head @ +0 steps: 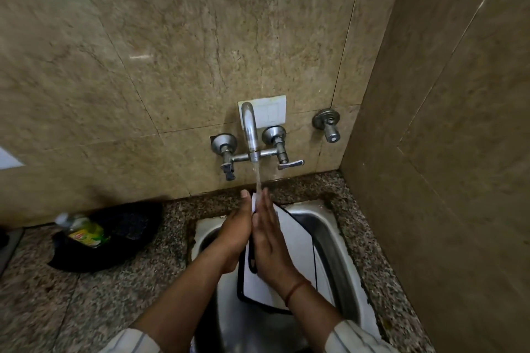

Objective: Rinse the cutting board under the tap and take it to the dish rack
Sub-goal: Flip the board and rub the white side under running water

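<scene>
A white cutting board (295, 241) with a black rim stands nearly upright in the steel sink (335, 241), its top edge under the running tap (250, 129). Water falls from the spout onto the board between my hands. My left hand (235, 232) grips the board's left face and edge, fingers pointing up. My right hand (268, 238) lies flat against the board's near face, fingers stretched upward beside the stream. The board's black handle slot shows between my palms. No dish rack is in view.
A green dish-soap bottle (83, 231) lies on a black pan or tray (114, 238) on the speckled granite counter (120, 289) at the left. A second wall valve (328, 123) sits right of the tap. A tiled side wall (444, 152) closes the right side.
</scene>
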